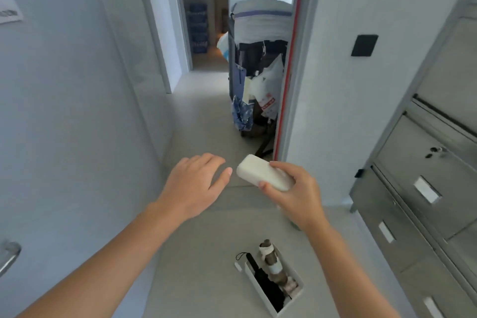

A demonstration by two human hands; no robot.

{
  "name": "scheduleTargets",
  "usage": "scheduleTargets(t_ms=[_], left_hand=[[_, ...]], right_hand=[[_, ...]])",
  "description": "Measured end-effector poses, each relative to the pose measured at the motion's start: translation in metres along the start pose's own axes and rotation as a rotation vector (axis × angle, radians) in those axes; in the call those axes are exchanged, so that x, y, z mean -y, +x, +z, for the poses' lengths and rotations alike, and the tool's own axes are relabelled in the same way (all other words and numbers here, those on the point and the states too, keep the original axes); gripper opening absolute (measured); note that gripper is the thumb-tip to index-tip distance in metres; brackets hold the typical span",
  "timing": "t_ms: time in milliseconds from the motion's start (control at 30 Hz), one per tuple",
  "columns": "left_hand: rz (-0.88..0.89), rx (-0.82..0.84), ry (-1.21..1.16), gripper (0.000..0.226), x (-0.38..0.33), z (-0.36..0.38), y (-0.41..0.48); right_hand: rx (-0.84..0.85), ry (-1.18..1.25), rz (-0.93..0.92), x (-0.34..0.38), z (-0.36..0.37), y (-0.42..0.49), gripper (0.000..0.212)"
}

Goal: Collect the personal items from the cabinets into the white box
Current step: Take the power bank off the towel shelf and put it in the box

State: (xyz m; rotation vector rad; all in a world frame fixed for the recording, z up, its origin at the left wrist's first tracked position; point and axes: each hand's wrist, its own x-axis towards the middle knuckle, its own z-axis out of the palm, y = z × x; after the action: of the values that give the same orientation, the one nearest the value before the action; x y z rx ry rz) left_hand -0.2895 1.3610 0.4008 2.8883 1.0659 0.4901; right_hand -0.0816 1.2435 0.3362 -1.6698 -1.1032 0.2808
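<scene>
Progress looks partial: the white box [262, 298] stands on the floor near the metal cabinets [413, 188], already holding a black folded umbrella [265, 284] and a brownish rolled item [273, 263]; a white rounded block [264, 172] is not yet in it, held in the air well above and beyond the box; the visible cabinet doors are closed, so what remains inside cannot be told. The right hand [296, 193] grips the block's near end, thumb and fingers curled round it; the left hand [196, 183] hovers just beside it, palm down, fingers relaxed, holding nothing.
</scene>
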Motion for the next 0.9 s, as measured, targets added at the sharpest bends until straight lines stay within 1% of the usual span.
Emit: scheduleTargets(t_ms=[133,200,267,367,500,567,700,800,900], left_hand=[[0.115,0.055,-0.047,0.060,-0.020,0.053,0.057],[0.162,0.091,-0.088,0.061,-0.026,0.081,0.085],[0.208,0.113,-0.115,0.057,-0.028,0.109,0.113],[0.279,0.160,-0.178,0.049,-0.027,0.151,0.161],[0.366,0.261,-0.231,0.060,-0.029,0.209,0.216],[0.392,0.301,-0.258,0.062,-0.032,0.237,0.232],[0.394,0.409,-0.270,0.054,-0.041,0.285,0.244],[0.414,0.477,-0.267,0.049,-0.044,0.320,0.246],[0.416,0.505,-0.260,0.049,-0.045,0.354,0.243]], right_hand=[[-0.095,0.056,0.147,-0.046,-0.021,0.016,0.056],[-0.121,0.042,0.217,-0.068,-0.028,0.028,0.054],[-0.147,-0.009,0.276,-0.091,-0.032,0.042,0.048],[-0.209,-0.048,0.379,-0.124,-0.031,0.065,0.045],[-0.312,-0.026,0.488,-0.171,-0.022,0.086,0.040],[-0.354,-0.010,0.565,-0.193,-0.018,0.088,0.042],[-0.399,0.004,0.687,-0.231,-0.007,0.080,0.041],[-0.408,0.037,0.769,-0.264,0.002,0.071,0.038],[-0.410,0.053,0.837,-0.300,0.014,0.063,0.039]])
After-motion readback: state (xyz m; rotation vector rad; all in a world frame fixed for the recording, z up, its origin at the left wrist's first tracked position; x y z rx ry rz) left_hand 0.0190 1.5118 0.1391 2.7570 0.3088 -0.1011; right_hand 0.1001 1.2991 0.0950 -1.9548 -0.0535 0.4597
